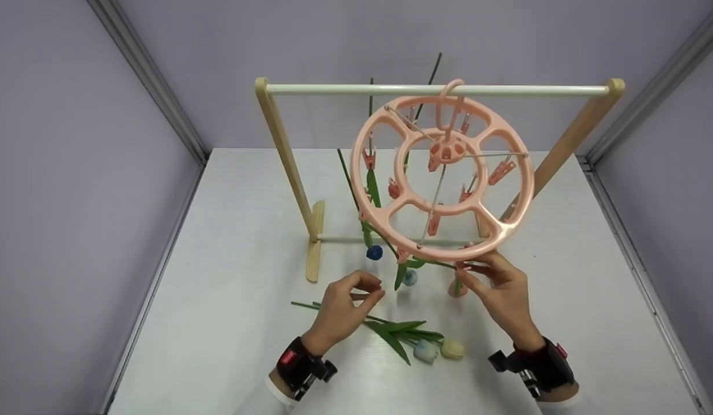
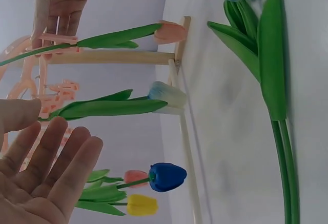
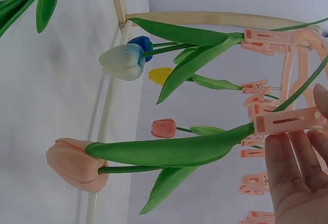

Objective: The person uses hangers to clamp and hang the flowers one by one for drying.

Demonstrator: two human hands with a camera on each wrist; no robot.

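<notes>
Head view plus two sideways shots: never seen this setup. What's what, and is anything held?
A person with a camera on the head and one strapped to each wrist. The head view looks down on a white table with a wooden rail stand; a pink round clip hanger hangs from it, with artificial tulips clipped upside down. The wrist views show the same scene rotated. The right hand pinches a pink clip that holds the stem of a peach tulip. The left hand holds nothing, fingers loosely curled. Two spare tulips lie on the table.
</notes>
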